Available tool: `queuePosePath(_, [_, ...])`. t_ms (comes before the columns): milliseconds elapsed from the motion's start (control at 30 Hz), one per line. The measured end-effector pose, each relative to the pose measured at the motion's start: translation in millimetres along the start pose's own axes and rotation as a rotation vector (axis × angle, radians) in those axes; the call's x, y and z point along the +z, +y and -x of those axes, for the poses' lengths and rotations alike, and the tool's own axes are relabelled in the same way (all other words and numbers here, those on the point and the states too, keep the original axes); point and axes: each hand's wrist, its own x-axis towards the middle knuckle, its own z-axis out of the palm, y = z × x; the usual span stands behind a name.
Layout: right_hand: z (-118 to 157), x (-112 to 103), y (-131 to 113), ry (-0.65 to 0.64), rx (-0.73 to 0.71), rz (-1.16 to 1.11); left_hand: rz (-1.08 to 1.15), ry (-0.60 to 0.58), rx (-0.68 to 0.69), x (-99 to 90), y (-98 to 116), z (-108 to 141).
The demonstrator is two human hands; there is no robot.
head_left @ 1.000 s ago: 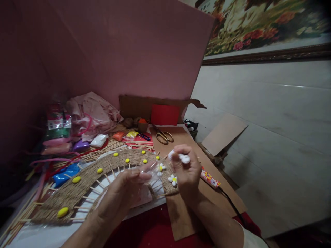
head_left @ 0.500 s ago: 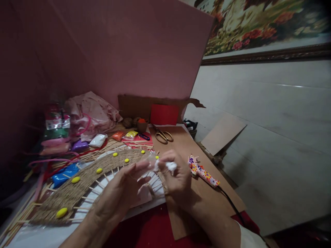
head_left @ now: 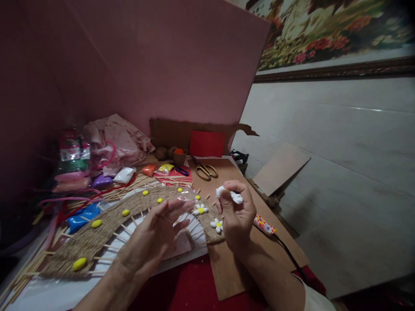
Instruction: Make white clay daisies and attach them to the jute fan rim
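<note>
My right hand pinches a soft white lump of modelling clay between thumb and fingers, raised over the right end of a woven twine arch. My left hand hovers above the arch's inner side, with a crinkled clear plastic wrapper at its fingertips. Thin sticks cross the arch, and several yellow clay discs are set along it. At its right end, two of the yellow centres have white petals: an upper flower and a lower flower.
Gold-handled scissors rest on a brown board. A flower-patterned tool with a black cord lies behind my right hand. Coloured clay packets, including a blue one and a white one, lie at left. A red card stands at the back.
The white clay has come away from the plastic wrapper. My right hand has moved right and up with it, uncovering the two white-petalled flowers. My left hand stays nearly in place.
</note>
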Motion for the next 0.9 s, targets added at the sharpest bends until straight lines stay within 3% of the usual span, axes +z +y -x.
queuePosePath(67, [0.0, 0.3, -0.7, -0.076, -0.112, 0.047, 0.006, 0.006, 0.001, -0.2, -0.8, -0.7])
queuePosePath(133, [0.7, 1.7, -1.2, -0.269, -0.197, 0.124, 0.011, -0.018, -0.009, -1.8, -1.3, -1.6])
queuePosePath(200, [0.7, 2.6, -0.5, -0.378, -0.168, 0.145, 0.019, -0.045, -0.017, -3.2, -0.9, -2.0])
queuePosePath(300, [-0.6, 1.6, 2.4, -0.160, 0.000, 0.047, 0.028, -0.033, -0.012, -3.5, 0.6, -1.5])
queuePosePath(367, [-1.4, 0.8, 3.5, -0.037, 0.033, 0.012, 0.018, -0.030, -0.004, -3.9, 0.9, -1.2])
queuePosePath(400, [-1.4, 0.9, 3.3, -0.041, -0.005, 0.024, 0.011, -0.040, -0.003, -4.5, 0.5, -1.4])
queuePosePath(500, [-0.6, 2.3, 0.3, -0.257, -0.187, 0.151, -0.024, -0.094, -0.007, -6.6, -1.8, -2.2])
queuePosePath(567, [0.0, 2.6, -2.3, -0.338, -0.229, 0.210, -0.066, -0.106, 0.018, -6.3, -3.5, -2.3])
queuePosePath(700, [0.7, 0.8, -5.3, -0.168, -0.218, 0.208, -0.201, -0.042, 0.074, -1.0, -5.8, -0.2])
queuePosePath(833, [-0.6, 0.8, -5.5, -0.362, -0.233, 0.265, -0.217, -0.077, 0.056, 1.9, -6.4, 2.2])
queuePosePath(900, [-2.2, 0.6, -5.2, -0.280, -0.146, 0.210, -0.235, -0.076, 0.021, 1.5, -6.2, 2.7])
